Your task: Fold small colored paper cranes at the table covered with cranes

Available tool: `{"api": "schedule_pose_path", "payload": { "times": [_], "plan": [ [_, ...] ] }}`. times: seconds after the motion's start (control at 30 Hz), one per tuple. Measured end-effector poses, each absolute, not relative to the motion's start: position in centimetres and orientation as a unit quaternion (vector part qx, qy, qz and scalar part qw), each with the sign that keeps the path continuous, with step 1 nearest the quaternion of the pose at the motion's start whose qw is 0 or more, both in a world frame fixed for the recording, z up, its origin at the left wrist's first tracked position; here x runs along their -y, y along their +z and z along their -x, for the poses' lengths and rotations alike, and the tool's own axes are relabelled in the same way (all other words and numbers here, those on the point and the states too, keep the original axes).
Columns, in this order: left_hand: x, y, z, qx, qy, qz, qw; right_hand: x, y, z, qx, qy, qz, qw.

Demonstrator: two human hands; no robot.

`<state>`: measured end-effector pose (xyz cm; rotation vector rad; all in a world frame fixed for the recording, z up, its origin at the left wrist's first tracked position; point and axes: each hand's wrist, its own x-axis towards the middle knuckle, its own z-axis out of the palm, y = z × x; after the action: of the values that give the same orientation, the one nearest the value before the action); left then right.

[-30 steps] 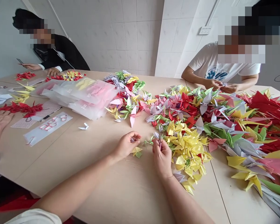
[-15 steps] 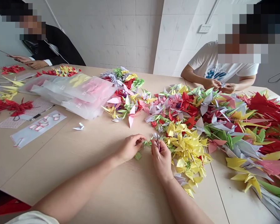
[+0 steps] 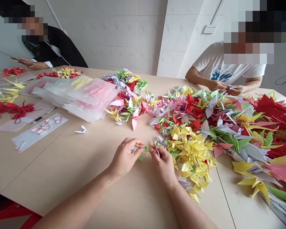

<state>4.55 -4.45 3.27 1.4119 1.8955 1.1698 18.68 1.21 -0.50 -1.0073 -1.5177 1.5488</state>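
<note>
My left hand (image 3: 127, 156) is closed in a pinch on a small green paper crane (image 3: 146, 149), whose narrow ends show between my two hands. A pale bluish bit of paper (image 3: 132, 148) shows by the left fingers. My right hand (image 3: 165, 163) is closed around a slim pointed metal tool (image 3: 156, 149) with a pinkish part; its exact kind is hidden by the fingers. Its fingertips are close to the green crane, and whether they touch it I cannot tell. Another green paper piece (image 3: 140, 158) lies under the left fingertips. Yellow paper cranes (image 3: 190, 149) are heaped beside my right hand.
Mixed-colour paper cranes (image 3: 228, 117) spread across the right side. Translucent bags (image 3: 92, 109) lie at the left back, near a pen (image 3: 43, 115), a clear strip (image 3: 26, 140) and a white crane (image 3: 81, 129). Two people (image 3: 59, 44) (image 3: 206, 68) sit across the table, their hands busy.
My left hand has shifted slightly left and turned, with more green paper showing. The tool in my right hand now tilts leftward, its tip nearer the green paper.
</note>
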Motion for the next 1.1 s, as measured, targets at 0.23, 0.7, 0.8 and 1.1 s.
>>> {"api": "schedule_pose_path", "payload": {
  "times": [0.23, 0.7, 0.8, 1.1],
  "plan": [
    [4.8, 3.1, -4.7, -0.657, 0.463, -0.442, 0.398, -1.5, -0.6, -18.7, 0.562, 0.662, 0.357, 0.343],
    [5.0, 2.7, -3.8, -0.557, 0.507, -0.381, 0.536, -1.1, 0.1, -18.5, 0.471, 0.766, 0.316, 0.304],
    [5.3, 3.0, -3.9, -0.555, 0.498, -0.404, 0.53, -1.0, -0.1, -18.5, 0.472, 0.766, 0.315, 0.302],
    [5.3, 2.7, -4.0, -0.528, 0.517, -0.401, 0.541, -0.7, -0.4, -18.5, 0.487, 0.761, 0.319, 0.287]
  ]
}}
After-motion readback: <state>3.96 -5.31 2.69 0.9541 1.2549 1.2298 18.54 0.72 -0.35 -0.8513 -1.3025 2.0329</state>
